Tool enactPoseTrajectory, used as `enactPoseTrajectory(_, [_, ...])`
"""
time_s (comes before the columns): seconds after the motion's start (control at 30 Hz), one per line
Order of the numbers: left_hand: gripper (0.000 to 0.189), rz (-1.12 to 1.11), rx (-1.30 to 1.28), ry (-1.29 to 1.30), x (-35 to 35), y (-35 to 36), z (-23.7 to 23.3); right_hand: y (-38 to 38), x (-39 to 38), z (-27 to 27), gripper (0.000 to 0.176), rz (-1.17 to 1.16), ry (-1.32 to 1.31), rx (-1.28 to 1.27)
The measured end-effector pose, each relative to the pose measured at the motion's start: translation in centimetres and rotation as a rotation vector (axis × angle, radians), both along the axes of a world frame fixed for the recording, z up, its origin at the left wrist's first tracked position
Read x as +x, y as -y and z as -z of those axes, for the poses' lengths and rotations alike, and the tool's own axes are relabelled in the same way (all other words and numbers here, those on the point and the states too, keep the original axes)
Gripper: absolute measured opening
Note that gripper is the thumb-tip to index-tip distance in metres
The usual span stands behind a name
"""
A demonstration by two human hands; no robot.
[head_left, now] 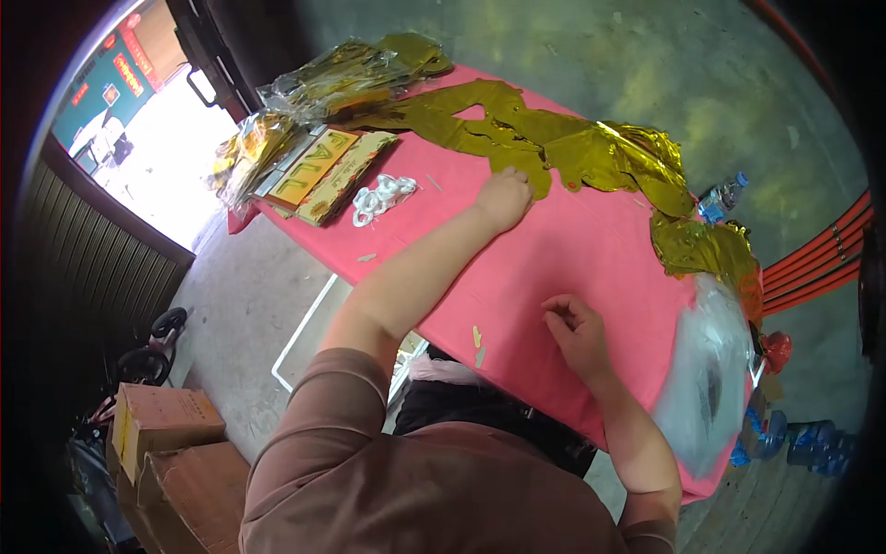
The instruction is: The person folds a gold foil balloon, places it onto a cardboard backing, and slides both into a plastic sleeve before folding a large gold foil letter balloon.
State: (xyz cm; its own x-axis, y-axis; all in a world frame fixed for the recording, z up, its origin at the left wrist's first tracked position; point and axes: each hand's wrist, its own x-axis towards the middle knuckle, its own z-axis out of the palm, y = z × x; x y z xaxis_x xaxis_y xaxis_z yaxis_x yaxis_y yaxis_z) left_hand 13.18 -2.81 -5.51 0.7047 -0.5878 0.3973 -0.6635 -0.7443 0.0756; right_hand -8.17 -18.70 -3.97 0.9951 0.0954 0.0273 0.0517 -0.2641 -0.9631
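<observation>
Flat, uninflated gold foil balloons (498, 115) stretch in a string across the far side of the pink-covered table (443, 249). My left hand (506, 199) reaches out to their near edge, its fingers closed on the foil; the fingertips are partly hidden. Nearer to me, my right hand (580, 337) hovers over the pink cloth, fingers loosely curled and thumb apart, with nothing visible in it. Left of my left hand lies a bundle of white string (383, 198). Beside it is a stack of printed cards (318, 171) in orange and brown.
Clear-wrapped gold foil packs (346, 78) are heaped at the far left. More foil (706, 249) and a clear plastic bag (706, 379) lie along the right edge, near a water bottle (723, 198). Cardboard boxes (171, 415) stand on the floor at left.
</observation>
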Motion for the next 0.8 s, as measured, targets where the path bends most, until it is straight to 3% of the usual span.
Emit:
enactPoseTrajectory(0.13, [0.016, -0.055, 0.15, 0.004, 0.2, 0.9, 0.5, -1.0, 0.9, -1.3, 0.011, -0.059, -0.011, -0.172])
enactPoseTrajectory(0.23, [0.015, -0.028, 0.179, 0.046, 0.6, 0.7, 0.8, -1.6, 3.5, -1.2, 0.012, -0.142, 0.143, -0.335])
enactPoseTrajectory(0.3, [0.013, -0.021, 0.063, 0.114, 0.8, 0.4, 1.0, -2.0, 5.8, -1.4, 0.011, -0.089, 0.343, -0.472])
enactPoseTrajectory(0.43, [0.012, -0.05, -0.065, 0.105, 0.8, -0.1, 0.6, -0.5, 11.7, 0.5, 0.014, -0.032, 0.337, -0.42])
enactPoseTrajectory(0.63, [0.015, -0.059, -0.315, 0.052, 1.0, -0.2, 0.7, -0.5, 16.9, 3.0, 0.035, 0.181, 0.541, -0.467])
enactPoseTrajectory(0.7, [0.017, -0.038, -0.404, -0.019, 1.0, -0.4, 0.5, -1.4, 17.6, 3.4, 0.044, 0.211, 0.67, -0.657])
enactPoseTrajectory(0.8, [0.021, 0.0, -0.385, -0.095, 1.3, -1.3, 0.0, -2.2, 18.0, 3.8, 0.043, 0.221, 0.661, -0.79])
